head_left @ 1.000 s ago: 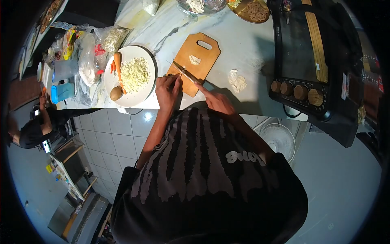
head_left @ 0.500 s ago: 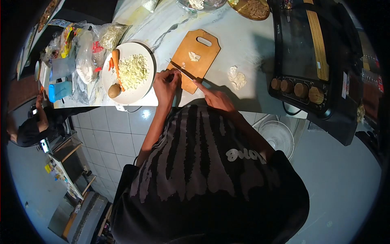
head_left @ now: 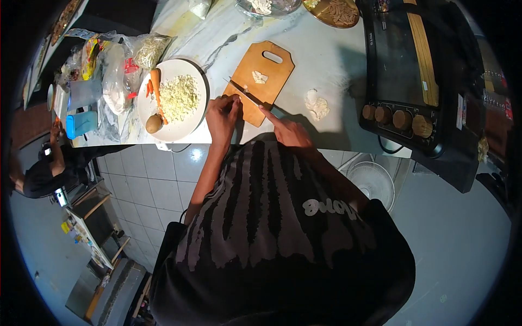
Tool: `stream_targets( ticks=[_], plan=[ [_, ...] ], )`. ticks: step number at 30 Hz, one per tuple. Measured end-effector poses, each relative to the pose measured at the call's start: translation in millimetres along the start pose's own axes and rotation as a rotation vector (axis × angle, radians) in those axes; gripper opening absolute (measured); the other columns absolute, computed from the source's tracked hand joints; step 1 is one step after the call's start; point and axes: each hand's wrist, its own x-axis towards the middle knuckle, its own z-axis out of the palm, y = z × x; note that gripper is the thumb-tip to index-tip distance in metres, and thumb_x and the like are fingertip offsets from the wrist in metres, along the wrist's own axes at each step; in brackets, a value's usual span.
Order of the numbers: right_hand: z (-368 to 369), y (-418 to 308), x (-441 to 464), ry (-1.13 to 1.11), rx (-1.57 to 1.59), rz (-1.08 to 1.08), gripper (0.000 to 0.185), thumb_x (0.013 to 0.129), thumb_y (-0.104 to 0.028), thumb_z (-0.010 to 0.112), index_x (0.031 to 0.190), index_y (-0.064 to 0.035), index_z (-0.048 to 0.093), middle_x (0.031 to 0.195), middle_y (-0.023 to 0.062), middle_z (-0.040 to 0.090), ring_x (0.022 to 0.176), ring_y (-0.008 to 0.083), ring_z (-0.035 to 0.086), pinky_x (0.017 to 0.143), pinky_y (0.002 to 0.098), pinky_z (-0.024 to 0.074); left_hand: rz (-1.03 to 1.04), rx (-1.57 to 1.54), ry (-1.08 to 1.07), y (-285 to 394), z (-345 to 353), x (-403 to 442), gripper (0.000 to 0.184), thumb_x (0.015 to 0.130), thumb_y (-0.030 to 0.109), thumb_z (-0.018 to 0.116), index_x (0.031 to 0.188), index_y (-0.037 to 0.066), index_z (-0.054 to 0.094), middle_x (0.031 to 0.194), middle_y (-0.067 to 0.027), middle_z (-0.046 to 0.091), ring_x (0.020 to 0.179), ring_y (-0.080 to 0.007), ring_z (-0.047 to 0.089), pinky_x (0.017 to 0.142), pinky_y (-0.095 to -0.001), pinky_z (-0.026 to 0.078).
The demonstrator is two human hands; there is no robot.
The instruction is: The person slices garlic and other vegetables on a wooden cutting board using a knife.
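A wooden cutting board [head_left: 275, 76] lies on the marble counter, with pale slices [head_left: 259, 77] on its middle. My right hand [head_left: 291, 131] is closed round the handle of a knife [head_left: 246, 93], index finger stretched along it, the blade pointing up and left across the board. At the board's lower left edge my left hand [head_left: 222, 117] is closed, fingertips pinched on something too small to make out, close to the blade. Left of it, a white plate [head_left: 190, 128] holds chopped pale pieces [head_left: 179, 98], a carrot [head_left: 156, 81], red chilies and a round brown item [head_left: 154, 124].
A black oven [head_left: 399, 70] stands at the right, with pale peelings [head_left: 316, 105] left of it. Plastic bags [head_left: 114, 76] and a blue container [head_left: 81, 124] lie at the left. A brass-coloured plate [head_left: 352, 20] is at the back. Another person [head_left: 46, 168] is at the far left.
The view has shifted slightly. Compared with one second ago, the knife blade and my left hand sit a little further left on the board; both hands keep their grips.
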Motion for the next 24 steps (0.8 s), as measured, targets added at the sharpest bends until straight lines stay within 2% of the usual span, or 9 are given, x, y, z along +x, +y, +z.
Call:
stream_targets(
  ticks=[2, 3, 6, 8, 10, 13, 19, 22, 24],
  plan=[
    [7, 6, -1, 0.024, -0.012, -0.045, 0.082, 0.090, -0.007, 0.058, 0.159, -0.0343, 0.023, 0.061, 0.0183, 0.058, 0.056, 0.0363, 0.063, 0.054, 0.0474, 0.0509, -0.070, -0.015, -0.032, -2, -1, 5, 0.016, 0.084, 0.017, 0.078, 0.095, 0.005, 0.078, 0.080, -0.0110, 0.070, 0.074, -0.0234, 0.066, 0.069, -0.0342, 0.051],
    [8, 7, 0, 0.006, 0.012, -0.051, 0.082, 0.090, -0.006, 0.057, 0.159, -0.0342, 0.023, 0.062, 0.0200, 0.058, 0.057, 0.0379, 0.063, 0.055, 0.0484, 0.0506, -0.139, -0.028, -0.062, -1, -2, 6, 0.018, 0.083, 0.019, 0.080, 0.095, 0.006, 0.079, 0.086, -0.0118, 0.073, 0.075, -0.0211, 0.069, 0.070, -0.0332, 0.053],
    [9, 8, 1, -0.025, 0.060, -0.059, 0.082, 0.091, -0.005, 0.056, 0.159, -0.0340, 0.022, 0.064, 0.0232, 0.059, 0.058, 0.0402, 0.064, 0.056, 0.0498, 0.0500, -0.152, -0.055, -0.056, 0, -4, 6, 0.018, 0.083, 0.019, 0.081, 0.094, 0.006, 0.079, 0.084, -0.0117, 0.073, 0.072, -0.0203, 0.069, 0.068, -0.0321, 0.053],
    [8, 6, 1, -0.040, 0.083, -0.064, 0.082, 0.090, -0.004, 0.056, 0.159, -0.0339, 0.022, 0.065, 0.0247, 0.059, 0.059, 0.0408, 0.064, 0.057, 0.0503, 0.0497, -0.154, -0.049, -0.050, 0, -3, 5, 0.018, 0.082, 0.019, 0.082, 0.094, 0.006, 0.079, 0.084, -0.0117, 0.073, 0.071, -0.0200, 0.068, 0.068, -0.0319, 0.053],
    [1, -1, 2, -0.059, 0.142, -0.046, 0.083, 0.086, 0.004, 0.053, 0.158, -0.0300, 0.029, 0.069, 0.0238, 0.056, 0.062, 0.0385, 0.061, 0.063, 0.0515, 0.0452, -0.159, -0.042, -0.042, 0, -3, 5, 0.018, 0.082, 0.019, 0.082, 0.094, 0.006, 0.079, 0.083, -0.0118, 0.073, 0.071, -0.0197, 0.068, 0.068, -0.0316, 0.052],
    [-1, 0, 2, -0.097, 0.152, -0.054, 0.083, 0.090, -0.004, 0.056, 0.159, -0.0342, 0.019, 0.070, 0.0257, 0.061, 0.064, 0.0407, 0.066, 0.059, 0.0515, 0.0490, -0.139, -0.022, -0.012, 1, -1, 5, 0.015, 0.080, 0.014, 0.081, 0.091, 0.004, 0.078, 0.077, -0.0107, 0.070, 0.067, -0.0202, 0.065, 0.065, -0.0319, 0.050],
    [5, 1, 4, -0.067, 0.067, -0.043, 0.084, 0.090, -0.005, 0.057, 0.159, -0.0355, 0.019, 0.065, 0.0224, 0.059, 0.062, 0.0403, 0.065, 0.061, 0.0528, 0.0512, -0.165, -0.083, -0.008, -1, -1, 4, 0.015, 0.082, 0.014, 0.080, 0.091, 0.003, 0.078, 0.078, -0.0119, 0.070, 0.069, -0.0217, 0.065, 0.066, -0.0329, 0.050],
    [7, -7, 5, -0.048, 0.020, 0.012, 0.085, 0.089, -0.005, 0.059, 0.159, -0.0356, 0.021, 0.064, 0.0220, 0.059, 0.060, 0.0407, 0.064, 0.060, 0.0523, 0.0516, -0.152, -0.056, -0.021, -4, 2, 3, 0.017, 0.083, 0.019, 0.082, 0.095, 0.007, 0.080, 0.083, -0.0120, 0.071, 0.071, -0.0209, 0.067, 0.068, -0.0322, 0.052],
    [4, -11, 7, -0.018, 0.031, 0.000, 0.083, 0.089, -0.004, 0.057, 0.158, -0.0352, 0.023, 0.065, 0.0212, 0.059, 0.061, 0.0400, 0.064, 0.061, 0.0522, 0.0506, -0.060, 0.008, 0.029, -6, 3, -1, 0.016, 0.084, 0.019, 0.080, 0.095, 0.008, 0.080, 0.083, -0.0119, 0.071, 0.072, -0.0216, 0.067, 0.069, -0.0327, 0.052]
  ],
)
